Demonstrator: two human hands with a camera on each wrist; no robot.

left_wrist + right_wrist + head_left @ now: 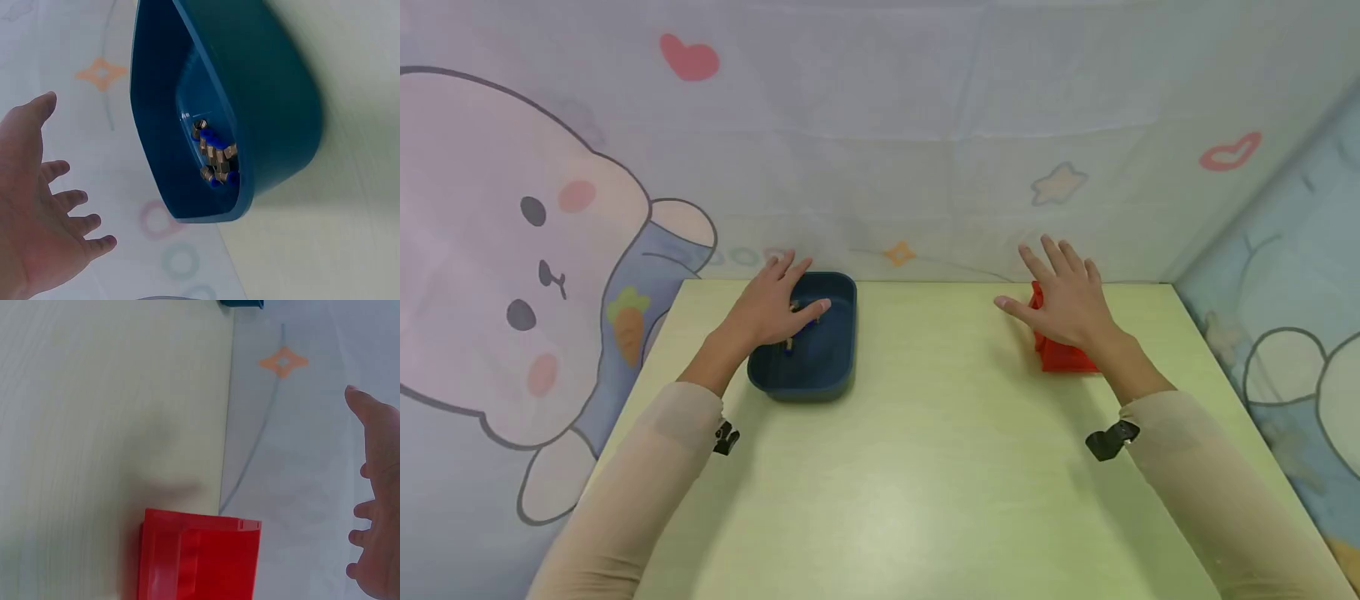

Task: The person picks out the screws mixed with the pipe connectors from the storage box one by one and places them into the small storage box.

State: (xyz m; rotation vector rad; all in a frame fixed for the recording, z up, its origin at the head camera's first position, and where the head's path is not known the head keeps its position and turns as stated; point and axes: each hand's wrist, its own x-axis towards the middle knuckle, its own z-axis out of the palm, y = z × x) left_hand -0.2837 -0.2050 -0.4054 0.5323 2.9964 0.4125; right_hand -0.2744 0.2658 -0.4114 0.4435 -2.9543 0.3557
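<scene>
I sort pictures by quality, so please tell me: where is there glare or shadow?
Head view: a pale glare patch on the table, with soft-edged shadows on either side; left wrist view: dark shading inside the blue container; right wrist view: a blurred shadow beside the red container.

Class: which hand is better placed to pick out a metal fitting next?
Likely the left hand: it is nearer the blue container with the metal fittings, while the right hand is by the red bin.
</scene>
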